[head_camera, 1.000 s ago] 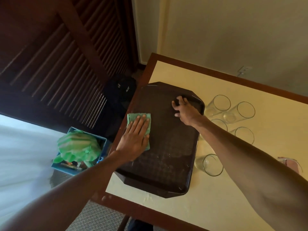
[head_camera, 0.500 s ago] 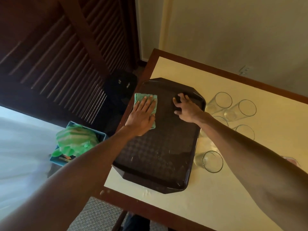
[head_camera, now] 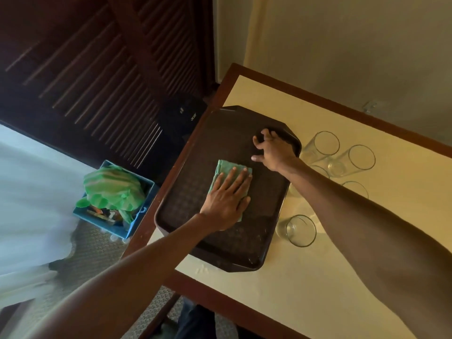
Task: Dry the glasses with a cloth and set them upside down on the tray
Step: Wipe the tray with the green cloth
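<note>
Glasses: clear tumblers stand mouth-up on the table, all to the right of the tray (head_camera: 188, 182) and none on it. The near glass (head_camera: 300, 231) is just beside the tray's right rim. Two far glasses (head_camera: 326, 143) stand off its far right corner, and others are partly hidden behind the right forearm.

Cloth (head_camera: 223, 171): green, folded, lying on the tray's floor about mid-tray.

Left hand (head_camera: 226, 203): flat on the cloth, fingers straight and close together, palm pressing down (no grasp).

Right hand (head_camera: 274, 152): at the tray's far right corner, fingers spread and arched, tips bearing on the tray, clasping nothing.

Tray: dark brown with a textured floor, sitting on the cream table top (head_camera: 318, 277).

Left of the tray, on the floor: a blue bin (head_camera: 137, 223) with a green plastic bag (head_camera: 110, 187) in it.
</note>
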A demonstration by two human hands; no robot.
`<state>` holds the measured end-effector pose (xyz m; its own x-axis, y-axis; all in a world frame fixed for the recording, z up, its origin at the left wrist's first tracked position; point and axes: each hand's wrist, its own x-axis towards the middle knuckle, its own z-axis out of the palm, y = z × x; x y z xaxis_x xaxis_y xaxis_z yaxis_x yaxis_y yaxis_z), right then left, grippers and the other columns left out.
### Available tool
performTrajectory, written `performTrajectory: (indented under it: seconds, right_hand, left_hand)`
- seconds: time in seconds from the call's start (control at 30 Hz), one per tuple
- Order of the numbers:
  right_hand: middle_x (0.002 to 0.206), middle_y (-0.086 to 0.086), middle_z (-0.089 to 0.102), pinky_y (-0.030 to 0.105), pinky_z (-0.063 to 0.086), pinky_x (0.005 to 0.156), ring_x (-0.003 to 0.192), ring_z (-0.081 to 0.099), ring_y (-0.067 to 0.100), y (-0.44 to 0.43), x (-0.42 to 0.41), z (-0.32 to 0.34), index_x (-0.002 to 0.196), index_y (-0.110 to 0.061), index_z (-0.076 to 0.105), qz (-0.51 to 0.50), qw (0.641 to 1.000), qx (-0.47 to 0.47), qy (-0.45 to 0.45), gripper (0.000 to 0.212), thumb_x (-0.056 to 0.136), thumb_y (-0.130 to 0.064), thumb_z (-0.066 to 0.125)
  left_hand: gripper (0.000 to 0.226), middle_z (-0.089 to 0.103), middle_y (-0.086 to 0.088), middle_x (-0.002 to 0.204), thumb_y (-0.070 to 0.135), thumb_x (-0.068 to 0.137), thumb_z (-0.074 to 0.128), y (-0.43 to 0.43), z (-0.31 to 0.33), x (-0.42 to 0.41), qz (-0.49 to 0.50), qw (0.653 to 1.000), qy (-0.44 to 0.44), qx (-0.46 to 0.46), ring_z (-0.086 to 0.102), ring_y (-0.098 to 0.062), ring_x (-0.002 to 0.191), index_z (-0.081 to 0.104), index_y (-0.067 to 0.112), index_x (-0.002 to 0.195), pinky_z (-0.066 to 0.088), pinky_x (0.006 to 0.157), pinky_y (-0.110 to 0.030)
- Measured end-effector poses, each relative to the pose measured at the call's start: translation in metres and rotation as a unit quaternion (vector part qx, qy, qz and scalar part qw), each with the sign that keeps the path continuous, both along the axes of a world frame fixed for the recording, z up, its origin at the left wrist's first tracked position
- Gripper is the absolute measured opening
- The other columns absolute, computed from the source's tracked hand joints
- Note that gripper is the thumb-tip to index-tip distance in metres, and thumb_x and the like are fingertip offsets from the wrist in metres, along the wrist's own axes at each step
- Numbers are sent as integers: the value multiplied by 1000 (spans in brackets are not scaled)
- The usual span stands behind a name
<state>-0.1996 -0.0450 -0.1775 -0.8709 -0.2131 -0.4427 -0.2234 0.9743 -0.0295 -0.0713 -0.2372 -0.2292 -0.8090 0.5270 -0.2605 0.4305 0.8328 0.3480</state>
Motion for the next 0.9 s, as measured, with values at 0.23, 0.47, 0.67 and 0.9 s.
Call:
performTrajectory:
  seconds: [0.23, 0.47, 0.67, 0.9]
  right_hand:
    - [160, 10, 18, 51, 43, 107, 148, 20, 31, 9, 0, -2, 154, -22, 33, 17, 1000, -11, 3, 63, 100, -50, 50]
    - [165, 11, 6, 52, 32, 115, 151, 9, 33, 13, -2, -3, 158, -22, 20, 36, 999, -7, -29, 74, 99, -57, 46]
    - [166, 15, -4, 54, 22, 121, 153, 0, 37, 11, 4, -6, 160, -17, 4, 41, 997, -10, -57, 104, 87, -69, 56]
    - [166, 17, -4, 53, 22, 120, 153, 1, 38, 9, 9, -9, 160, -14, 3, 45, 998, -15, -40, 103, 89, -66, 55]
  left_hand:
    - [55, -1, 11, 172, 32, 113, 24, -3, 1, 39, -108, 991, -36, 68, -20, -8, 157, 7, 30, 165, -16, 127, -39]
    - [52, 16, 6, 171, 27, 112, 28, 37, 8, 42, -47, 985, -70, 152, -10, -6, 158, 26, 20, 163, -10, 129, -33]
    - [57, -4, 10, 173, 41, 112, 19, 55, 3, 64, -51, 996, -24, 72, -21, -8, 156, 9, 26, 166, -11, 128, -39]
    - [58, -14, 7, 172, 39, 113, 21, 15, 13, 89, -153, 988, -16, 2, -25, -11, 156, 3, 27, 166, -19, 125, -37]
